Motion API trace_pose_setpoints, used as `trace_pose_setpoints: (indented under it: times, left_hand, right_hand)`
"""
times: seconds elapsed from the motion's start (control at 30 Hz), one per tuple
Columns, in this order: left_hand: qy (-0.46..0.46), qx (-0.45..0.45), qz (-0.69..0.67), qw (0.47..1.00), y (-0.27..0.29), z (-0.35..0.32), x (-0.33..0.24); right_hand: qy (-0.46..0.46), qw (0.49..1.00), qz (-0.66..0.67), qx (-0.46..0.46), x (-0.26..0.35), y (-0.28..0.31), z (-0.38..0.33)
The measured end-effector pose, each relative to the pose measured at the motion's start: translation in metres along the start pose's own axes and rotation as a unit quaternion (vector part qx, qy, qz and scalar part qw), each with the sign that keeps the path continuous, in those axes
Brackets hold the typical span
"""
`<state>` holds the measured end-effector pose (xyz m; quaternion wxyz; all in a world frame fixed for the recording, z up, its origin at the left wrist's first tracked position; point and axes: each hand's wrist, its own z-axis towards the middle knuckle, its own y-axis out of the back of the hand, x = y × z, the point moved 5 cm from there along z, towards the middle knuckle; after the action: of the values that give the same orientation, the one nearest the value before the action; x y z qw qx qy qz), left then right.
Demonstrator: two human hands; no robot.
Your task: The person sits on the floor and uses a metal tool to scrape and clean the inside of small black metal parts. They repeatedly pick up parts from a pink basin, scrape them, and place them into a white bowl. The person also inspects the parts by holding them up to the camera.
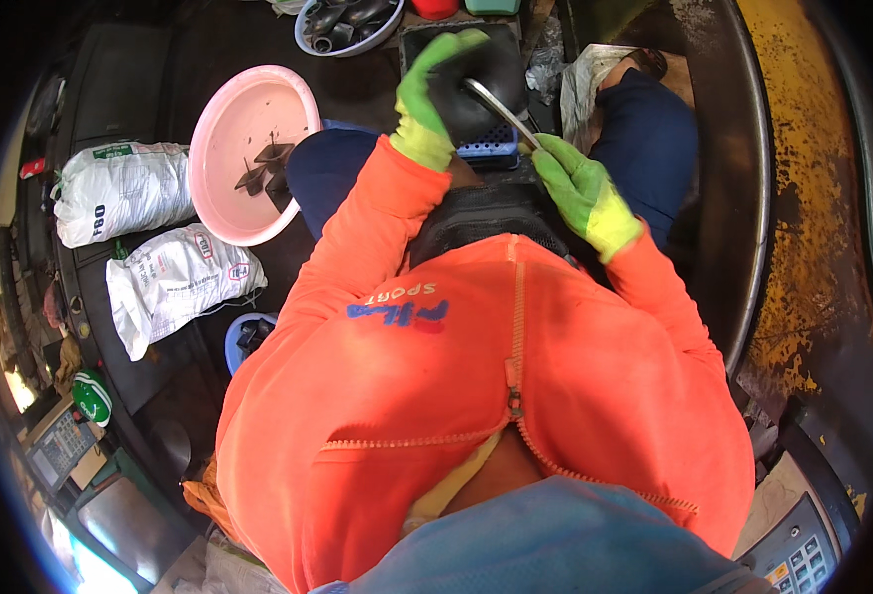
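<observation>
My left hand (422, 104), in a green and yellow glove, is raised ahead of me and bends round a black piece (471, 104). That piece blends into the dark surface behind it, so its outline is hard to make out. In its fingers my right hand (583, 193), gloved alike, grips a slim, slightly curved silver metal tool (501, 109). The tool's far end reaches up and left to the black piece. Under both lies a black flat surface (421, 35), with a blue perforated basket (488, 148) just below it.
A pink basin (208, 129) with several dark pointed pieces stands at left, beside two white sacks (124, 190). At the top, a light-blue bowl (308, 40) holds black curved parts. Clear plastic (547, 69) lies near my right knee. A rusty yellow metal edge (793, 218) runs down the right.
</observation>
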<state>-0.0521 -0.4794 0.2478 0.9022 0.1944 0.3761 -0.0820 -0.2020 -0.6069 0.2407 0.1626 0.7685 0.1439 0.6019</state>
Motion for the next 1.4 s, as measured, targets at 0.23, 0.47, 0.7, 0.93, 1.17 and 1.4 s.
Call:
trace_pose_setpoints:
  times: [0.23,0.47,0.7,0.93,1.17,1.4]
  left_hand:
    - [0.205,0.023,-0.372,0.905,-0.019,-0.004,0.022]
    - [0.011,0.023,0.004,1.000,-0.006,0.004,0.012]
    - [0.015,-0.015,0.022,1.000,-0.009,0.003,0.016]
    - [0.012,-0.021,-0.010,1.000,-0.002,0.007,0.003]
    - [-0.058,-0.008,-0.032,0.998,-0.005,0.004,-0.008]
    - [-0.024,0.074,-0.018,0.997,-0.022,-0.002,0.016]
  right_hand:
    - [0.102,0.991,0.025,-0.079,-0.028,0.002,0.008]
    - [0.064,0.989,0.016,-0.134,0.018,0.030,-0.010]
    - [0.258,0.945,0.021,-0.197,0.035,0.022,-0.018]
    - [0.174,0.963,0.069,-0.194,0.036,0.033,-0.021]
    - [-0.036,0.996,0.073,-0.032,-0.008,0.002,0.004]
    - [0.002,0.996,0.088,-0.033,-0.019,0.009,0.001]
